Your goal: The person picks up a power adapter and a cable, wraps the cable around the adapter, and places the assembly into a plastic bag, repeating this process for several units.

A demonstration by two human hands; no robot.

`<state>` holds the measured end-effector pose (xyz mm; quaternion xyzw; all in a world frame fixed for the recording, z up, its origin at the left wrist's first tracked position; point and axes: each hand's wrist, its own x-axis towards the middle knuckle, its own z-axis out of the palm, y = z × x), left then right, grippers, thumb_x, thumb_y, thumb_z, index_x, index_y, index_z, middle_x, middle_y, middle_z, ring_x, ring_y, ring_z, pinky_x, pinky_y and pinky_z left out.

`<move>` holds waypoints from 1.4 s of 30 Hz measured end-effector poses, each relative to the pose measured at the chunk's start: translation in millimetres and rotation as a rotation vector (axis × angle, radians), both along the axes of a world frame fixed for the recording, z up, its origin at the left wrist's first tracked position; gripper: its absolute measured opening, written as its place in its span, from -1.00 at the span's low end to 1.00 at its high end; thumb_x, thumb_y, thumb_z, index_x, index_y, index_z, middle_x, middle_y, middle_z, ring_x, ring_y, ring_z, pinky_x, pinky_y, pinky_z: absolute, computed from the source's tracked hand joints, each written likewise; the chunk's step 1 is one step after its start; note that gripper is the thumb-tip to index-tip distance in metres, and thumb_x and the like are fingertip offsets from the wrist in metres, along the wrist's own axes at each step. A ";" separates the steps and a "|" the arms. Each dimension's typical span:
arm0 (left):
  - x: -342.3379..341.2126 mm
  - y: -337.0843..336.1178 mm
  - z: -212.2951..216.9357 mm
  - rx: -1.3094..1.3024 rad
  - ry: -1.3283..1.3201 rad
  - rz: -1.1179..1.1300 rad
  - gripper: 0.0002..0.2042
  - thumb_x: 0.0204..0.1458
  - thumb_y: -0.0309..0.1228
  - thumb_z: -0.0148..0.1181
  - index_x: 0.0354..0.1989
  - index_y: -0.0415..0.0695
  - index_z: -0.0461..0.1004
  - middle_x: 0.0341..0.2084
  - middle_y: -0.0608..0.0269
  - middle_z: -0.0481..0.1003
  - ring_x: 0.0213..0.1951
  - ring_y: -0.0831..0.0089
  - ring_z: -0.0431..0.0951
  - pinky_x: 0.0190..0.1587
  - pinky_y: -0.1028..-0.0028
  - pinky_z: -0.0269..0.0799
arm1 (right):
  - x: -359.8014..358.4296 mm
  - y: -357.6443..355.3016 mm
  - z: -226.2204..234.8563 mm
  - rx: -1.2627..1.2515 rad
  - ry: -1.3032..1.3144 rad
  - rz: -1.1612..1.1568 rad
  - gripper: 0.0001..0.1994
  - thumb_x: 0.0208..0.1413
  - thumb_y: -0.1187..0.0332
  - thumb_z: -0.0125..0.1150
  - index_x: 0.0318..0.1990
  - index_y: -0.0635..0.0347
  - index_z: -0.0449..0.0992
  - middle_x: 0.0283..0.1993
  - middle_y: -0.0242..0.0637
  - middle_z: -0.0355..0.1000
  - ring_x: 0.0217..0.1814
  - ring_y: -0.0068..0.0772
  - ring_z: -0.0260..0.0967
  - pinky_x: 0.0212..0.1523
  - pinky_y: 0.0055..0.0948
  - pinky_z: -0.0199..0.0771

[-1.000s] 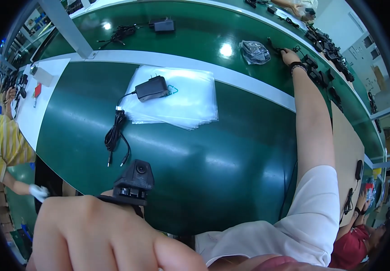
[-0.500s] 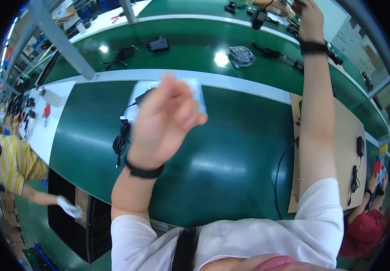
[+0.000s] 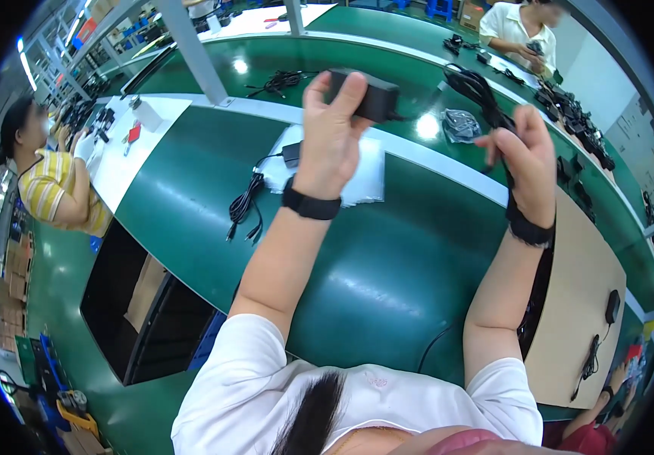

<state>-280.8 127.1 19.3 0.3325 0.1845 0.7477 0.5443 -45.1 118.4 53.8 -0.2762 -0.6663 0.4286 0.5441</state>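
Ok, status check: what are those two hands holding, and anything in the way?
Left hand gripping black adapter. Right hand holding bundled black cable. View partly blocked: left hand covers some of second adapter on plastic bags.

A red item [image 3: 134,134] lies on a white tabletop [image 3: 116,182].

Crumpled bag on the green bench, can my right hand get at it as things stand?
Probably yes: the bag looks uncovered and near your right hand, though that hand holds black cable and may need to let go first.
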 end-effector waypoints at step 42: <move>3.4 -1.2 0.1 0.066 0.171 -0.174 -0.35 -0.35 -0.72 0.26 -0.01 -0.10 0.12 -0.27 0.14 0.35 -0.26 0.33 0.47 -0.21 0.37 0.49 | -51.7 1.5 -23.5 0.004 0.087 -0.172 -0.78 0.10 0.40 0.00 -0.17 0.39 0.35 -0.56 -0.31 0.32 -0.52 -0.56 0.25 -0.45 -0.61 0.24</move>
